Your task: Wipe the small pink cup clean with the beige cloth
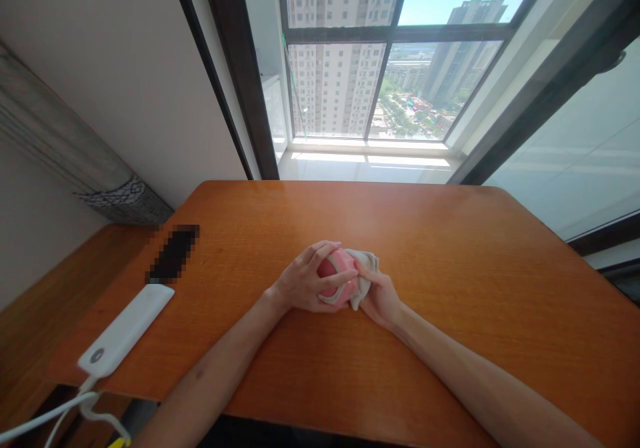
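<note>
A rounded pink object [344, 261] with pale grey bands is held above the middle of the wooden table [400, 221]; its exact kind I cannot make out. My left hand [311, 278] wraps around it from the left, fingers spread over its top and front. On its right side, my right hand [381, 296] pinches a light grey cloth [367, 261] and presses it against the pink surface. Part of the cloth sticks up behind my right fingers, and a corner hangs below them. The underside of the pink object is hidden.
At the table's left lies a white power strip [125, 331] with a white cable [55, 413] running off the front edge. Behind it is a blurred-out dark object [174, 253]. A window [370, 88] stands beyond the far edge, and a grey curtain [120, 188] hangs at left.
</note>
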